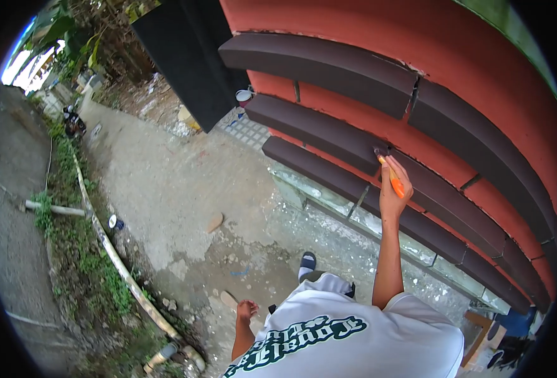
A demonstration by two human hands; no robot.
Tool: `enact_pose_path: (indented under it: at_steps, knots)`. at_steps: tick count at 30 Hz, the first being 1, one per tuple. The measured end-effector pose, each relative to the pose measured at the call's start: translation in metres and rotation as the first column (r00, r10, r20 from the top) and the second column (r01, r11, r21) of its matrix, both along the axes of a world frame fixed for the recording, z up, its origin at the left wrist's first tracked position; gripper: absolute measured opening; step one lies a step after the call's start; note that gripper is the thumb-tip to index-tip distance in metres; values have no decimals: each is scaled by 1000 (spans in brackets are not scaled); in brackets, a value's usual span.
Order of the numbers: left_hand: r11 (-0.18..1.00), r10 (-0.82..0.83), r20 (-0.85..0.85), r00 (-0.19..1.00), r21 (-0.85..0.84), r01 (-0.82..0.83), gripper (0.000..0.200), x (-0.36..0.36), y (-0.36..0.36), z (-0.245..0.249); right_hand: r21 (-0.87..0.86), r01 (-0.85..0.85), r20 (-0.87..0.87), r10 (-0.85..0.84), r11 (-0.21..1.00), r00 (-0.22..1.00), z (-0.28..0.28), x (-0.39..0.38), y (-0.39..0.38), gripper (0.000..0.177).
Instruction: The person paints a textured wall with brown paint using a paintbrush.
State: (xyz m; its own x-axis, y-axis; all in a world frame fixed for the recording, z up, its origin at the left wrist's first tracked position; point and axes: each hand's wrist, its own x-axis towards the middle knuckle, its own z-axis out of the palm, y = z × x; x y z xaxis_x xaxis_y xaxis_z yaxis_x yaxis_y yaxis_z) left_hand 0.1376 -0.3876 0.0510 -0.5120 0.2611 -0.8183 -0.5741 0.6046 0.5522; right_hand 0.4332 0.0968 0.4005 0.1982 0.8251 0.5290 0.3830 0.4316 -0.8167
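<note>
A right hand (390, 195) grips an orange-handled brush (396, 183) right of centre, its bristles against a brown slat (316, 129) on the red wall (455, 44). The left hand (247, 310) hangs empty, fingers loose, at lower centre.

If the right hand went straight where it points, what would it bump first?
Probably the dark brown horizontal wall slat; the orange-handled paintbrush in the right hand seems to touch it.

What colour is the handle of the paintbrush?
Orange. It shows best in the head view, where the right hand holds the paintbrush against the wall.
</note>
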Motion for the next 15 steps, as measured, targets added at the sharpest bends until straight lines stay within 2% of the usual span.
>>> enact_pose_path:
  at_steps: [2, 6, 15]
  knots:
    - [998, -55, 21, 998, -32, 56, 24, -25, 12, 8, 7, 46, 14, -46, 999, 999, -1, -11, 12, 23]
    - [986, -107, 46, 993, -122, 112, 21, -88, 54, -7, 55, 121, 100, -126, 991, 987, -5, -30, 33, 20]
    - [943, -330, -19, 944, -52, 329, 17, -169, 177, -15, 63, 274, 224, -281, 960, 933, -6, -54, 42, 20]
